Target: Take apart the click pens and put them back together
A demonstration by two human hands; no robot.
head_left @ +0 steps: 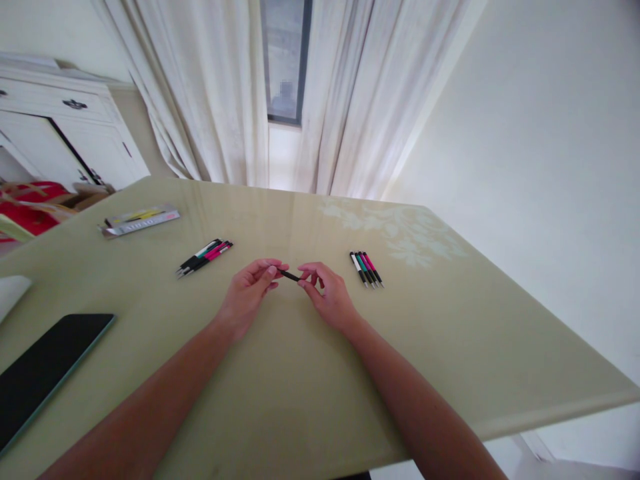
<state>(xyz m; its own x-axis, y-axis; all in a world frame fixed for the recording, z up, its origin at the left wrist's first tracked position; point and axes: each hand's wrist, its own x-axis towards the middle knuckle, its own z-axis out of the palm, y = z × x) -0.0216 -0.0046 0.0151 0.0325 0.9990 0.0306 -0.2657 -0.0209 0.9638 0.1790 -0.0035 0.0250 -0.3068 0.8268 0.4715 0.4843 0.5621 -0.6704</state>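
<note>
Between my two hands, above the middle of the pale green table, is a thin black pen [289, 275]. My left hand [251, 287] pinches its left end, and the fingertips of my right hand [326, 291] close on its right end. Some of the pen is hidden by the fingers. On the left lies a bunch of pens [205, 257], black, white, green and pink. Right of my right hand, several pens [367, 269] lie side by side, their tips toward me.
A clear and white packet [141, 220] lies at the back left of the table [450, 347]. A dark tablet [50, 367] rests at the near left, beside a white object [11, 293]. Behind stand a white cabinet [65, 127] and curtains [210, 93].
</note>
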